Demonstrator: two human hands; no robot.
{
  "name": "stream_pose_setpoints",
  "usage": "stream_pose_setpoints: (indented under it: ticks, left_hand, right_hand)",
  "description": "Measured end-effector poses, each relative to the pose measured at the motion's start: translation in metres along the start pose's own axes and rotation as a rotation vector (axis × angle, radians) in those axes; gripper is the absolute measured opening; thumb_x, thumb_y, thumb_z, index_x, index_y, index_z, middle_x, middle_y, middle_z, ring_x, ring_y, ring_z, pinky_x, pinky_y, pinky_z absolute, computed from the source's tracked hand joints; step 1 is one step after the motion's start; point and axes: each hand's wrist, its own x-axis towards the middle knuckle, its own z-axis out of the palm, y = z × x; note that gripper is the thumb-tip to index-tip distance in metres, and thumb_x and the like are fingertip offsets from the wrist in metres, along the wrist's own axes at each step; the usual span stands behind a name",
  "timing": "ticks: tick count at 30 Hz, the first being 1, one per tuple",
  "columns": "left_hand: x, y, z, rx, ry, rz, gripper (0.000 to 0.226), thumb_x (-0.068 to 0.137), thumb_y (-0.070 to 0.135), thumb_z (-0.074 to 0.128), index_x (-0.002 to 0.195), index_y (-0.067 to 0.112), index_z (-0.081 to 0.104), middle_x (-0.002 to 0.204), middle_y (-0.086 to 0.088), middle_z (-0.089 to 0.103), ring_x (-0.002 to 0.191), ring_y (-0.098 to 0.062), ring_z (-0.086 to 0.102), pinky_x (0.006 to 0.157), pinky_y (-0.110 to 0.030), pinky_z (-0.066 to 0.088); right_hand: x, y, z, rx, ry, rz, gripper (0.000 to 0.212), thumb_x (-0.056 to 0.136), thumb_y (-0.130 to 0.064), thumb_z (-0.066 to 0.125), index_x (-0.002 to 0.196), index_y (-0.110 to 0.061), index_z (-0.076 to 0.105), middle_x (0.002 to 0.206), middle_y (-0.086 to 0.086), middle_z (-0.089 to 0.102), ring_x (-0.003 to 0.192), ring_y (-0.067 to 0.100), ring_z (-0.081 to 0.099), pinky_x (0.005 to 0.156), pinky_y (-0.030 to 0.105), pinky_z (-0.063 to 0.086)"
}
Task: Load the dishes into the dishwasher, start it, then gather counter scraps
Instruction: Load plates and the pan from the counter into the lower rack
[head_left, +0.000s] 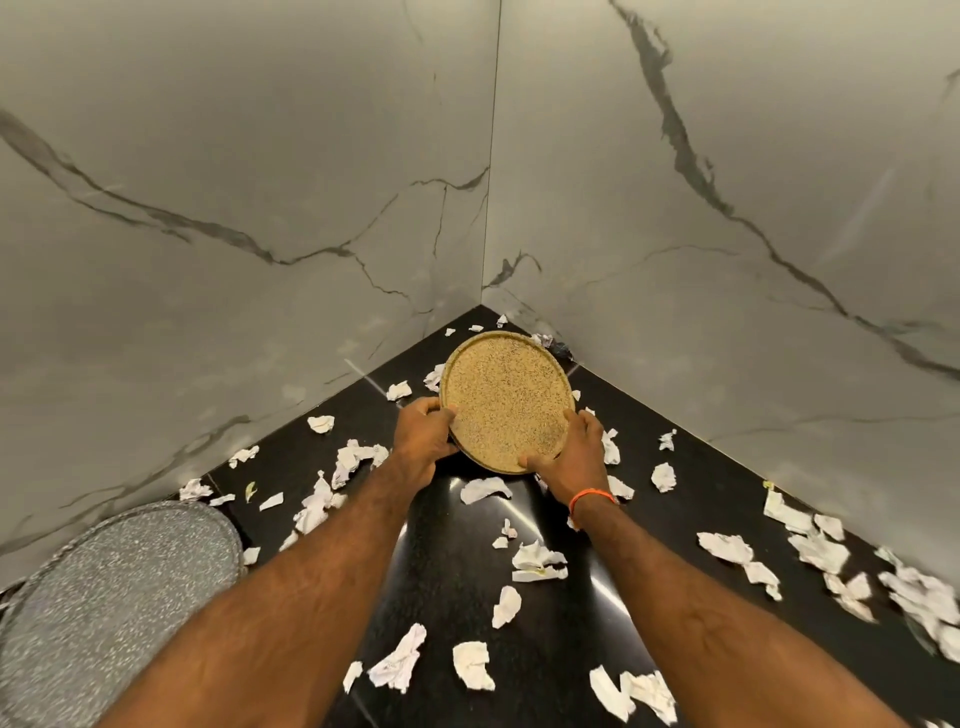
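A round tan speckled plate (505, 400) sits tilted above the black counter (452, 587) near the corner where the two marble walls meet. My left hand (423, 436) grips its left rim with curled fingers. My right hand (574, 457) grips its lower right rim, thumb on the front edge. Several crumpled white paper scraps (535, 561) lie scattered all over the counter, around and under my arms. No dishwasher is in view.
A grey speckled round plate (114, 597) lies at the lower left by the left wall (208, 260). The right marble wall (727, 260) runs close along the counter's far edge. More scraps pile up at the right edge (914, 597).
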Motion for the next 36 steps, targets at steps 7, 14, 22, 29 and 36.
stream_pose_setpoints:
  ticks: [7,14,22,29,36]
  left_hand:
    - [-0.077,-0.018,-0.031,-0.191,-0.057,0.092,0.014,0.099,0.016,0.062,0.112,0.015,0.065,0.11,-0.009,0.073,0.102,-0.027,0.072,0.087,-0.048,0.061]
    - [-0.178,-0.063,-0.076,-0.272,-0.119,0.057,0.019,0.099,0.021,0.063,0.114,0.012,0.069,0.105,-0.008,0.073,0.096,-0.026,0.07,0.066,-0.036,0.06]
    - [-0.254,-0.123,-0.076,-0.248,-0.226,0.018,0.013,0.099,0.025,0.062,0.096,0.016,0.071,0.089,-0.003,0.071,0.093,-0.026,0.065,0.085,-0.048,0.056]
    - [-0.335,-0.171,-0.028,-0.125,-0.463,-0.023,0.023,0.094,0.039,0.069,0.1,0.017,0.073,0.106,-0.01,0.074,0.105,-0.032,0.068,0.089,-0.055,0.057]
    - [-0.438,-0.199,0.036,0.093,-0.784,0.086,0.016,0.101,0.025,0.06,0.098,0.014,0.071,0.093,-0.004,0.074,0.094,-0.025,0.069,0.085,-0.052,0.059]
  right_hand:
    - [-0.058,-0.015,-0.037,0.197,0.141,0.077,0.068,0.093,-0.031,0.064,0.152,-0.016,0.034,0.151,0.007,0.042,0.139,0.027,0.042,0.116,0.045,0.036]
    - [-0.181,0.004,-0.065,0.227,0.245,0.052,0.012,0.093,-0.03,0.064,0.102,-0.024,0.069,0.087,-0.012,0.066,0.088,0.015,0.066,0.085,0.036,0.054]
    - [-0.323,0.048,-0.085,0.325,0.429,0.166,0.032,0.088,-0.051,0.065,0.076,-0.021,0.067,0.066,-0.001,0.068,0.065,0.023,0.069,0.063,0.042,0.061]
    - [-0.445,0.112,-0.142,0.372,0.527,0.196,0.013,0.092,-0.026,0.065,0.097,-0.024,0.077,0.084,-0.005,0.075,0.071,0.017,0.071,0.059,0.035,0.061]
    - [-0.572,0.186,-0.182,0.289,0.732,0.366,0.009,0.086,-0.028,0.073,0.09,-0.021,0.074,0.081,-0.007,0.071,0.076,0.009,0.066,0.071,0.029,0.054]
